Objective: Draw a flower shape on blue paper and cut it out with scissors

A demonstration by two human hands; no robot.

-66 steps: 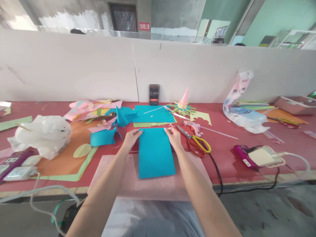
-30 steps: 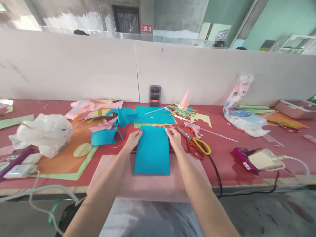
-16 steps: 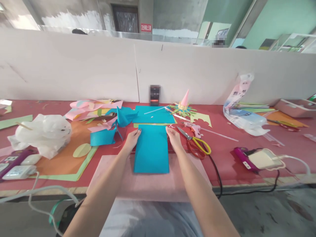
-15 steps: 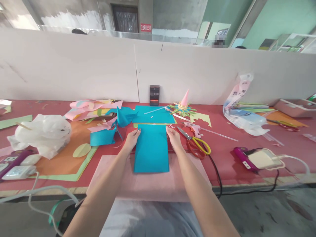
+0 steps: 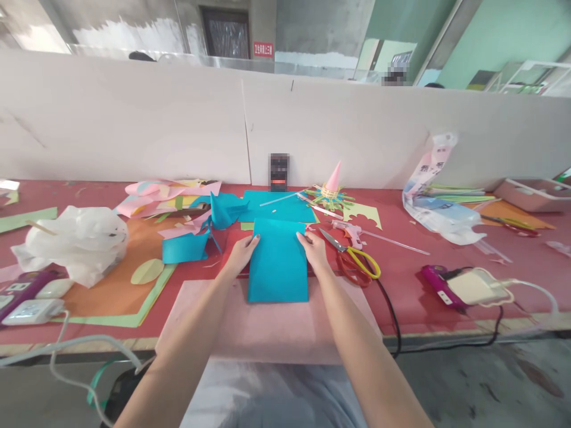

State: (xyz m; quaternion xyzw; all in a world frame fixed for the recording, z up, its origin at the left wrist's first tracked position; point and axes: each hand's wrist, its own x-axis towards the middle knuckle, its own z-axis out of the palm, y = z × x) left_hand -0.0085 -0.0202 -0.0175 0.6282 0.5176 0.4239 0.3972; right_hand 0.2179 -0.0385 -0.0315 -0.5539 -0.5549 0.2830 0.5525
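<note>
A blue rectangular sheet is held over a pale pink mat at the front of the red table. My left hand grips its left edge near the top, thumb on the front face. On the opposite edge, my right hand pinches the sheet at about the same height. Behind it lies another blue sheet. Scissors with yellow and red handles rest to the right of my right hand, beside a pink glue gun.
Cut blue pieces, a white plastic bag and orange paper lie left. A pink cone stands behind. To the right are a power strip, a clear package and a bin.
The held blue sheet has shifted slightly right and up, away from me, and both hands have moved a little with it. Their grip is kept.
</note>
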